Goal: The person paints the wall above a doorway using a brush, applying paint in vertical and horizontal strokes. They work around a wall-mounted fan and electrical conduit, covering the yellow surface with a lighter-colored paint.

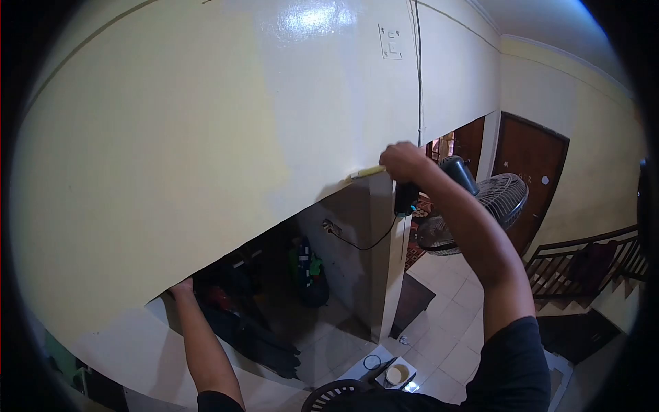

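My right hand point(403, 162) is closed around a paintbrush point(368, 172) with a yellowish handle. The brush points left, its tip at the lower edge of the wall panel point(171, 172), just by the corner of a pillar point(382, 261). Whiter paint covers part of the yellowish panel. At the lower left, my left hand point(182, 285) reaches up to the panel's bottom edge and touches it; its fingers are mostly hidden there. Below me, a tub of pale paint point(396, 374) stands on a white surface.
A black fan point(500, 199) stands close to my right forearm. A dark cable point(371, 246) runs from a wall socket to the pillar. A plastic chair back point(336, 395) is directly below. Stair railings point(583, 254) and a brown door point(528, 178) lie to the right.
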`<state>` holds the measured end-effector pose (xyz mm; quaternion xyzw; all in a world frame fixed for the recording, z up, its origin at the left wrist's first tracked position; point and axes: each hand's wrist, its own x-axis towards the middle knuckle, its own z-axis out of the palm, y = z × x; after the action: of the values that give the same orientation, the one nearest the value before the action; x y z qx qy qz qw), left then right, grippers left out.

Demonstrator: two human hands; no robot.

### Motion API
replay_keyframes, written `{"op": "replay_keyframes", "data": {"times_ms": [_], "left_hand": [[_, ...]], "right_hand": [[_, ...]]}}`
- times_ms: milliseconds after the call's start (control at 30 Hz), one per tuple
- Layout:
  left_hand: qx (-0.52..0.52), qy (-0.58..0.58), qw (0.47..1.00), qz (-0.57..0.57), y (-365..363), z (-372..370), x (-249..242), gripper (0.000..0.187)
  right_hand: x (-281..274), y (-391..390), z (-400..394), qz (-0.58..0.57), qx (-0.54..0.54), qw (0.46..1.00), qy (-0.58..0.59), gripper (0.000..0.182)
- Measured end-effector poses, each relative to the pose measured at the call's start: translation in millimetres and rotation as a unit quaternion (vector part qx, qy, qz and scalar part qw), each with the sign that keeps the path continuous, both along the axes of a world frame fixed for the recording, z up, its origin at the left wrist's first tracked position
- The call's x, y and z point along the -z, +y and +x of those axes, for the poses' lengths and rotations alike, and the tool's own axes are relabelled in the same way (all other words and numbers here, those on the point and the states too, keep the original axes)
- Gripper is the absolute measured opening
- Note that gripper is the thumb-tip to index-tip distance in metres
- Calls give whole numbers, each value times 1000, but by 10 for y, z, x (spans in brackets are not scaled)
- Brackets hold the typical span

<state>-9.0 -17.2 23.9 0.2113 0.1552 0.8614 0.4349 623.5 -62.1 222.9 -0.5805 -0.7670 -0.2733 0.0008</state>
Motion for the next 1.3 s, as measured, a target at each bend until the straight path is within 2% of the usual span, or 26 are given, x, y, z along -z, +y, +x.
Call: {"op": "replay_keyframes", "data": {"times_ms": [100,167,233,367,433,633,733,767,833,1167,1233,1300], "left_hand": [[3,9,1000,-1,-28,14,-5,63],[-7,21,1000,-5,-46,36,-32,61],[1,20,1000,2,-42,17,-17,61],[-8,-1,999,-35,-24,12,-34,61],[-2,39,999,-32,-32,12,-51,61],[24,56,997,-43,-5,-63,-24,60],[16,21,999,-19,74,-149,75,60],[17,23,999,-20,-38,-3,-48,60],[-9,-1,998,-67,-400,515,-422,59],[10,-15,998,-52,-135,145,-113,59],[11,-18,999,-47,-53,92,-108,59],[10,-21,999,-38,-45,103,-63,59]], "right_hand": [[-345,451,97,5,-7,998,-58,14],[-789,478,94,31,22,998,-57,16],[-1180,575,256,115,-21,991,-68,20],[-1914,342,330,214,24,976,11,23],[-1916,360,317,217,27,975,37,23],[-1855,465,156,262,32,951,163,24],[-1774,498,94,284,34,932,222,24],[-1739,500,89,291,35,925,242,24],[-1329,497,101,246,23,931,269,24],[716,36,8,117,-15,952,283,19],[864,-62,23,88,-19,954,287,21],[788,-275,13,49,30,936,347,24]]}}
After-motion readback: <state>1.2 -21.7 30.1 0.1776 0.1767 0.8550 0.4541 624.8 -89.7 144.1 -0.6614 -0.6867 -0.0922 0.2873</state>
